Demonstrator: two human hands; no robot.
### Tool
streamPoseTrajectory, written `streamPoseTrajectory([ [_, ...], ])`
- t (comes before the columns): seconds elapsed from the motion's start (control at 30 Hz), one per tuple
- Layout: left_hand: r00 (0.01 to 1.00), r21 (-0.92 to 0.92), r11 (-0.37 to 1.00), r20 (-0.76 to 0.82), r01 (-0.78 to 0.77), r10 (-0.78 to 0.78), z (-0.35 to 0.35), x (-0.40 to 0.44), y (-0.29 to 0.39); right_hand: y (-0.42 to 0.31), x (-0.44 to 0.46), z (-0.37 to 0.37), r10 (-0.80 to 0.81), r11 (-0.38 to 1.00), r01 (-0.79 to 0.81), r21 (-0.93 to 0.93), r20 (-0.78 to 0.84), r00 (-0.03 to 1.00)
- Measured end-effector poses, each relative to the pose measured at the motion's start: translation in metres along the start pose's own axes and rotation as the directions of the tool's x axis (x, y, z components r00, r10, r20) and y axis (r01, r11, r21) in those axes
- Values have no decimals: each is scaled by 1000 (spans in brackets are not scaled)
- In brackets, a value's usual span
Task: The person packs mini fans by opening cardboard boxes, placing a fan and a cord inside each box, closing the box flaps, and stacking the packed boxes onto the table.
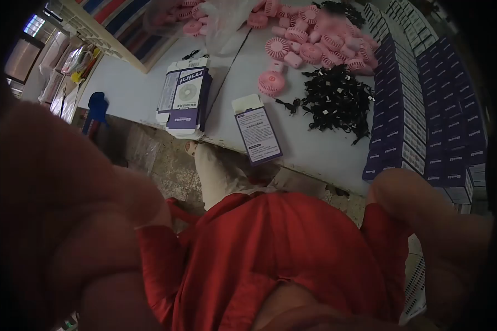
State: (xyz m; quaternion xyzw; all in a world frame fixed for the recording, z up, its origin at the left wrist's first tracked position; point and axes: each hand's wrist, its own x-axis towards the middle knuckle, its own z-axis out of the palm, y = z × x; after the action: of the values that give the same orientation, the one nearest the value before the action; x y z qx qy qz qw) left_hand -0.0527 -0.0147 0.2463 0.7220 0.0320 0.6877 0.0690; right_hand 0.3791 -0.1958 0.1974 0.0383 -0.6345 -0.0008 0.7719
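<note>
Both of my hands are raised close to the camera. My left hand [77, 215] fills the left side, dark and blurred. On the right side is my right hand [442, 237], also out of focus. The fingertips of both run out of view, so whether they hold anything is hidden. Beyond them, at the near edge of the table [221, 105], lies an open purple and white box [257, 129]. To its left is a stack of flat boxes [186, 99] marked "mini". A pink handheld fan [271, 81] lies behind the open box.
A heap of pink fans [315, 47] covers the back of the table, beside a clear plastic bag [223, 25]. Black cables [337, 102] are piled at the right. Rows of purple boxes [447, 110] line the right edge. A blue object [96, 107] stands at the left edge.
</note>
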Motion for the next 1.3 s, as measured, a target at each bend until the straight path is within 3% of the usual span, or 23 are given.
streamPoseTrajectory([
  [0.23, 991, 67, 997, -127, -34, 43, 4, -14, -2, 33, -10, 54, -11, 1000, 9, 16, 158, 987],
  [0.33, 985, 106, 985, -94, -135, 145, -5, 1, -18, -29, -4, -35, -110, 994, 106, 31, 145, 983],
  [0.43, 956, 155, 952, -85, -265, 280, -8, 25, -31, -18, -31, -2, -239, 971, 231, 67, 155, 959],
  [0.47, 940, 170, 934, -85, -314, 331, -9, 36, -36, -78, -42, -63, -289, 957, 279, 80, 162, 944],
  [0.5, 925, 184, 918, -85, -351, 370, -9, 45, -39, -83, -48, -81, -327, 945, 316, 89, 167, 930],
  [0.53, 916, 199, 910, -100, -364, 388, -5, 49, -42, -32, -53, -4, -341, 940, 328, 98, 186, 921],
  [0.57, 911, 213, 905, -113, -368, 397, -1, 53, -44, -23, -53, 1, -348, 937, 333, 105, 202, 915],
  [0.73, 936, 213, 915, -3, -342, 351, -1, 59, -49, -35, -64, -1, -305, 952, 304, 23, 117, 945],
  [0.87, 950, 212, 930, -23, -300, 312, 9, 52, -53, 5, -63, 64, -259, 964, 266, -29, 154, 954],
  [0.93, 945, 222, 922, -2, -318, 326, 9, 57, -57, -25, -69, 27, -272, 959, 281, -42, 142, 952],
  [1.03, 956, 219, 931, 37, -291, 290, 10, 51, -58, 23, -64, 71, -236, 965, 247, -92, 115, 965],
  [1.13, 967, 243, 936, 26, -254, 255, 15, 42, -58, 33, -64, 85, -195, 972, 210, -108, 133, 972],
  [1.17, 967, 255, 934, 28, -252, 254, 16, 42, -59, 0, -68, 55, -192, 972, 207, -108, 133, 972],
  [1.3, 971, 279, 932, 116, -232, 207, 6, 34, -56, 15, -68, 65, -150, 977, 157, -148, 55, 987],
])
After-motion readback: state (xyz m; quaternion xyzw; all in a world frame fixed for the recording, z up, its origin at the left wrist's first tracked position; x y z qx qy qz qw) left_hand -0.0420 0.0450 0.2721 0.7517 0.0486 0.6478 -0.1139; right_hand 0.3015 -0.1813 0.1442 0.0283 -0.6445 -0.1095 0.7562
